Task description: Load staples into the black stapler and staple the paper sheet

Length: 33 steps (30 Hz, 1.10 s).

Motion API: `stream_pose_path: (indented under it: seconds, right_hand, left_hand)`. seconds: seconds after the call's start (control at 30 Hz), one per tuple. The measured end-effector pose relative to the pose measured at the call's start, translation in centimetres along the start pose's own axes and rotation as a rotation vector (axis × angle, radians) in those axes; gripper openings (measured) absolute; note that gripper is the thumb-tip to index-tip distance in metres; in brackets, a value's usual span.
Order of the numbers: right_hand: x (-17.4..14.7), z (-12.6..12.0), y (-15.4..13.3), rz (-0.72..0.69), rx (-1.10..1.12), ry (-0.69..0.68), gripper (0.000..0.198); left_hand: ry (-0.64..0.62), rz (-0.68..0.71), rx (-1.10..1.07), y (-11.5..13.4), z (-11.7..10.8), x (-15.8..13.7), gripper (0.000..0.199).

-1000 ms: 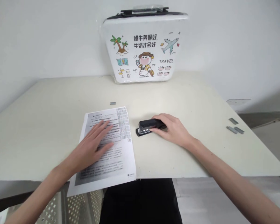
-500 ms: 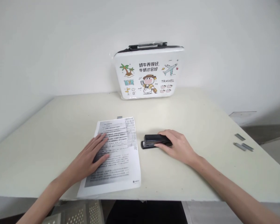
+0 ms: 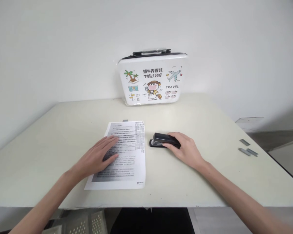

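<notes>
My left hand [image 3: 99, 156] lies flat with fingers extended across the left side of a printed sheet of paper [image 3: 127, 177]. Whether more sheets lie beneath it I cannot tell. To the right of the paper, my right hand [image 3: 187, 150] grips a black stapler [image 3: 166, 139] by its rear end, thumb on the near side. The stapler's front points left at the paper's right edge, a small gap away, and its jaws stand apart. A grey strip of staples [image 3: 125, 120] rests just beyond the paper's top edge.
Several grey staple strips [image 3: 245, 142] lie near the right edge of the pale table [image 3: 63, 130]. Against the wall at the back stands a white case [image 3: 152, 79] with cartoon prints and a black handle. Below the front edge at left is a perforated plastic crate [image 3: 99, 222].
The paper has moved away from the table's front edge and turned straighter, my left hand moving with it. The stapler has shifted slightly forward, its front jaws wider apart.
</notes>
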State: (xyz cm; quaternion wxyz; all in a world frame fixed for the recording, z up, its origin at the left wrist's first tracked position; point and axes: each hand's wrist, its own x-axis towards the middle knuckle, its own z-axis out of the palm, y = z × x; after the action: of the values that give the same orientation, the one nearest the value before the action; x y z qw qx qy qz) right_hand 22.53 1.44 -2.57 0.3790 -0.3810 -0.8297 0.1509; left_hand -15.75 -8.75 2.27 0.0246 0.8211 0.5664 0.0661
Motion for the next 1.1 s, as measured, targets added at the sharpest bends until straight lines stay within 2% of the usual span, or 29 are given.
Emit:
stream_pose_path:
  seconds: [0.1,0.2,0.33,0.47,0.6,0.8,0.93,1.1]
  right_hand:
    - [0.1,-0.1,0.1,0.022,0.024,-0.022,0.034]
    - [0.1,-0.1,0.2,0.038,0.041,-0.03,0.034]
    - [0.1,-0.1,0.4,0.049,0.033,-0.038,0.033]
    - [0.4,-0.3,0.4,0.087,0.083,-0.08,0.032]
    - [0.8,-0.8,0.3,0.209,0.26,-0.141,0.034]
    - [0.9,-0.7,0.9,0.4,0.374,-0.004,0.042]
    - [0.8,-0.2,1.3,0.411,0.403,-0.008,0.04]
    - [0.9,-0.2,1.2,0.398,0.347,-0.032,0.041]
  left_hand:
    - [0.014,0.047,-0.01,1.9,0.6,0.7,0.063]
    - [-0.024,0.046,-0.004,3.1,1.3,1.3,0.069]
    - [-0.071,0.03,0.04,3.0,1.4,1.2,0.074]
    - [0.018,0.087,0.056,3.1,0.4,1.5,0.065]
    - [0.119,0.13,-0.011,4.8,0.4,4.0,0.04]
    - [0.192,0.088,-0.23,7.2,2.4,9.2,0.026]
    - [0.187,0.103,-0.329,8.2,3.1,10.9,0.02]
    - [0.122,0.136,-0.293,9.0,3.3,11.6,0.026]
